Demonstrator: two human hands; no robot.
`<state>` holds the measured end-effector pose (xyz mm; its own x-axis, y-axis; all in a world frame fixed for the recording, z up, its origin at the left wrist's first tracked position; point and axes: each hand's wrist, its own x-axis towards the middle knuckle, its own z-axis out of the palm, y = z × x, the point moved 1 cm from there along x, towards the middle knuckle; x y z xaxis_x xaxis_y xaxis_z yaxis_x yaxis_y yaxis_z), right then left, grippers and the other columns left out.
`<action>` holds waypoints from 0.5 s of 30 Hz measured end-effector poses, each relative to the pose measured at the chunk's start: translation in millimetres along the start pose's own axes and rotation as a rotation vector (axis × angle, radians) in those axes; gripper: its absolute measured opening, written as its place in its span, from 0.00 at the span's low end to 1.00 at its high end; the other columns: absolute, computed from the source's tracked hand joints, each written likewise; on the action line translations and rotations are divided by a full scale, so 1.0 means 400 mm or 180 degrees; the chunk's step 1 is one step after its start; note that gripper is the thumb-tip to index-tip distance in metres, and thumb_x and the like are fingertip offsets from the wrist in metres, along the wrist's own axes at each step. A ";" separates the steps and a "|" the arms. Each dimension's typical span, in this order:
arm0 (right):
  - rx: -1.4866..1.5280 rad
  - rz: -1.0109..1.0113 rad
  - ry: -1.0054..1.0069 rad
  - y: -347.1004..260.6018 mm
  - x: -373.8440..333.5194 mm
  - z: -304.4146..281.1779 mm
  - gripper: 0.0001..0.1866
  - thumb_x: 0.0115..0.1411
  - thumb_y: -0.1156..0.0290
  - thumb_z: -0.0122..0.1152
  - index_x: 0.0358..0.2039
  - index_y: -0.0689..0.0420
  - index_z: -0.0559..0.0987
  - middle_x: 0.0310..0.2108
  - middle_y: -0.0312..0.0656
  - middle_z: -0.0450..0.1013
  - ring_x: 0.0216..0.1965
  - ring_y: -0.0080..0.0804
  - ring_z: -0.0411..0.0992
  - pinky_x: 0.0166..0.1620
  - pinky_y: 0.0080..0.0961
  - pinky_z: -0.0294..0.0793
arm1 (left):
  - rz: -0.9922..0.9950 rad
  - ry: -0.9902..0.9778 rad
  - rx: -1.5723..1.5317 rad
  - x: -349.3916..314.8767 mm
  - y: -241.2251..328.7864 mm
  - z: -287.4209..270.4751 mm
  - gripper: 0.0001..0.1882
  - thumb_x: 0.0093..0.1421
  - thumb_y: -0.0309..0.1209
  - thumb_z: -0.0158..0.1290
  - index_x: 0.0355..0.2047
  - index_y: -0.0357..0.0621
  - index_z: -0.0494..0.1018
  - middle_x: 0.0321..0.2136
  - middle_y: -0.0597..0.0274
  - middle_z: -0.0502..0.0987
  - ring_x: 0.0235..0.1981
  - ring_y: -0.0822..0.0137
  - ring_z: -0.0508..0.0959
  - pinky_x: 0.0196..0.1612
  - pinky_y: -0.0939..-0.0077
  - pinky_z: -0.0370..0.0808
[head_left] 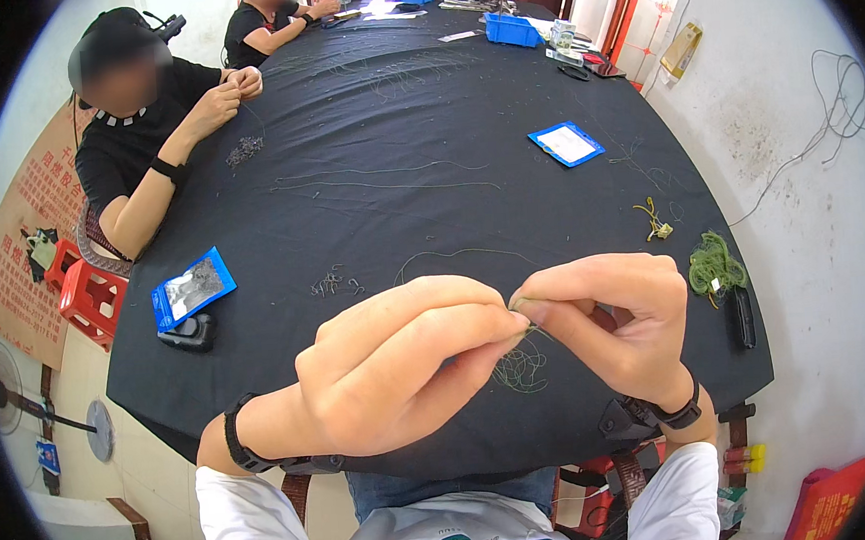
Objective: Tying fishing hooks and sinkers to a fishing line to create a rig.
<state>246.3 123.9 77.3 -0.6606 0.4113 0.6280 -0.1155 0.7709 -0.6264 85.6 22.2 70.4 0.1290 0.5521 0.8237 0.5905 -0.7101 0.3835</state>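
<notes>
My left hand point(414, 362) and my right hand point(617, 322) meet at the fingertips above the near part of the table. Both are closed in a pinch on a thin green fishing line point(520, 372), whose loose coils hang just below the fingers. Anything smaller between the fingertips is hidden. Beyond my left hand lies a small pile of dark fish hooks point(333, 283). A strand of line point(466, 252) curves over the black cloth behind my hands.
On the black-covered table point(379, 224) lie a blue-edged packet point(193, 289), a dark case point(188, 333), a blue-and-white packet point(566, 145), a green line bundle point(716, 265) and a blue bin point(513, 30). A co-worker point(136, 120) handles line at the left; others sit farther back.
</notes>
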 end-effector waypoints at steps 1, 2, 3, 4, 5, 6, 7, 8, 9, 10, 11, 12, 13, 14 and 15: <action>0.0014 0.0022 -0.0029 0.001 0.000 0.000 0.06 0.47 0.82 0.61 0.27 0.61 0.80 0.17 0.38 0.73 0.14 0.15 0.65 0.18 0.13 0.60 | -0.0034 0.0002 0.0018 0.000 0.000 0.000 0.11 0.49 0.13 0.55 0.35 0.33 0.73 0.31 0.51 0.76 0.27 0.68 0.79 0.29 0.80 0.77; 0.0030 0.0042 -0.0062 0.001 0.000 0.002 0.06 0.47 0.83 0.61 0.27 0.61 0.80 0.18 0.38 0.73 0.14 0.15 0.65 0.18 0.13 0.60 | -0.0037 0.0004 0.0022 0.000 -0.001 -0.001 0.11 0.49 0.13 0.55 0.35 0.33 0.73 0.31 0.51 0.76 0.27 0.68 0.79 0.29 0.80 0.77; 0.0033 0.0040 -0.0065 0.004 -0.001 0.004 0.06 0.47 0.83 0.61 0.27 0.61 0.80 0.18 0.38 0.73 0.14 0.15 0.65 0.18 0.13 0.60 | -0.0067 0.0018 -0.0019 0.000 -0.002 -0.001 0.11 0.49 0.13 0.55 0.35 0.33 0.73 0.31 0.51 0.76 0.27 0.68 0.79 0.29 0.80 0.77; 0.0015 -0.0058 -0.0062 0.008 -0.004 0.009 0.06 0.47 0.82 0.62 0.28 0.61 0.80 0.17 0.38 0.72 0.14 0.18 0.66 0.17 0.14 0.60 | -0.0098 0.0033 -0.0060 0.000 -0.004 -0.001 0.11 0.49 0.13 0.55 0.34 0.33 0.73 0.31 0.51 0.76 0.27 0.68 0.79 0.28 0.80 0.76; -0.0005 -0.0162 -0.0058 0.008 -0.005 0.012 0.07 0.46 0.82 0.62 0.28 0.61 0.80 0.16 0.38 0.71 0.13 0.20 0.66 0.17 0.16 0.60 | -0.0096 0.0036 -0.0055 0.001 -0.003 -0.002 0.11 0.49 0.13 0.55 0.34 0.33 0.73 0.31 0.51 0.76 0.27 0.68 0.79 0.28 0.80 0.76; -0.0004 -0.0168 -0.0061 0.008 -0.004 0.016 0.07 0.46 0.82 0.62 0.28 0.61 0.80 0.16 0.38 0.71 0.13 0.20 0.66 0.17 0.16 0.60 | -0.0090 0.0071 -0.0054 0.001 -0.004 -0.002 0.11 0.49 0.13 0.55 0.34 0.33 0.73 0.31 0.52 0.76 0.27 0.68 0.79 0.29 0.80 0.76; -0.0147 -0.0467 -0.0083 0.005 -0.003 0.020 0.08 0.44 0.82 0.63 0.28 0.61 0.80 0.14 0.38 0.69 0.13 0.22 0.65 0.17 0.17 0.60 | -0.0085 0.0107 -0.0052 0.001 -0.004 -0.002 0.11 0.48 0.13 0.55 0.34 0.33 0.73 0.31 0.52 0.76 0.27 0.69 0.78 0.29 0.80 0.76; -0.0293 -0.0763 -0.0105 0.002 -0.004 0.024 0.09 0.42 0.82 0.63 0.28 0.62 0.80 0.13 0.37 0.67 0.12 0.24 0.65 0.16 0.19 0.60 | -0.0084 0.0109 -0.0053 0.002 -0.004 -0.002 0.11 0.48 0.13 0.55 0.34 0.33 0.73 0.31 0.52 0.76 0.27 0.69 0.78 0.29 0.80 0.76; -0.0295 -0.0763 -0.0106 -0.002 -0.005 0.027 0.09 0.42 0.82 0.63 0.28 0.62 0.80 0.13 0.37 0.67 0.12 0.24 0.65 0.16 0.19 0.60 | -0.0021 0.0121 0.0094 0.002 -0.003 -0.001 0.11 0.48 0.13 0.55 0.34 0.33 0.73 0.30 0.51 0.76 0.26 0.68 0.78 0.29 0.80 0.76; -0.0567 -0.0992 -0.0077 -0.010 -0.009 0.030 0.10 0.40 0.82 0.64 0.28 0.62 0.79 0.12 0.36 0.65 0.11 0.25 0.63 0.16 0.19 0.60 | 0.0043 0.0133 0.0240 0.003 -0.003 0.000 0.11 0.47 0.13 0.56 0.33 0.33 0.73 0.30 0.51 0.76 0.26 0.67 0.78 0.29 0.79 0.76; -0.0833 -0.1219 -0.0050 -0.017 -0.012 0.032 0.11 0.38 0.82 0.65 0.27 0.62 0.79 0.11 0.35 0.62 0.11 0.25 0.62 0.15 0.19 0.59 | 0.0038 0.0134 0.0242 0.003 -0.007 0.002 0.11 0.47 0.13 0.56 0.33 0.33 0.73 0.30 0.51 0.76 0.26 0.67 0.78 0.29 0.79 0.76; -0.1053 -0.1449 -0.0038 -0.022 -0.015 0.030 0.13 0.35 0.82 0.64 0.27 0.63 0.79 0.11 0.33 0.61 0.10 0.22 0.60 0.14 0.18 0.57 | 0.0158 0.0142 0.0302 0.002 -0.013 0.007 0.11 0.46 0.13 0.57 0.33 0.33 0.74 0.29 0.51 0.76 0.26 0.66 0.78 0.29 0.79 0.76; -0.1053 -0.1446 -0.0040 -0.029 -0.020 0.026 0.13 0.35 0.82 0.64 0.27 0.63 0.79 0.11 0.33 0.61 0.10 0.22 0.60 0.14 0.18 0.57 | 0.0278 0.0151 0.0360 0.001 -0.017 0.010 0.12 0.45 0.13 0.57 0.32 0.33 0.74 0.28 0.51 0.76 0.26 0.64 0.78 0.29 0.78 0.76; -0.1155 -0.1524 -0.0002 -0.039 -0.026 0.020 0.14 0.35 0.82 0.65 0.28 0.63 0.79 0.11 0.32 0.61 0.10 0.21 0.59 0.14 0.18 0.56 | 0.0276 0.0151 0.0358 0.001 -0.017 0.012 0.12 0.45 0.13 0.57 0.32 0.33 0.74 0.28 0.51 0.76 0.26 0.64 0.78 0.29 0.78 0.76; -0.1258 -0.1602 0.0037 -0.044 -0.030 0.015 0.14 0.35 0.82 0.65 0.28 0.64 0.79 0.11 0.32 0.61 0.10 0.20 0.58 0.13 0.18 0.55 | 0.0404 0.0110 0.0451 0.001 -0.016 0.015 0.12 0.44 0.13 0.58 0.31 0.33 0.74 0.27 0.51 0.76 0.25 0.63 0.78 0.28 0.78 0.76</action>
<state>252.0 102.3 78.1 -0.5886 -0.0442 0.8072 -0.1258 0.9914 -0.0373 86.5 29.6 65.9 0.1836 0.4449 0.8766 0.6778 -0.7031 0.2149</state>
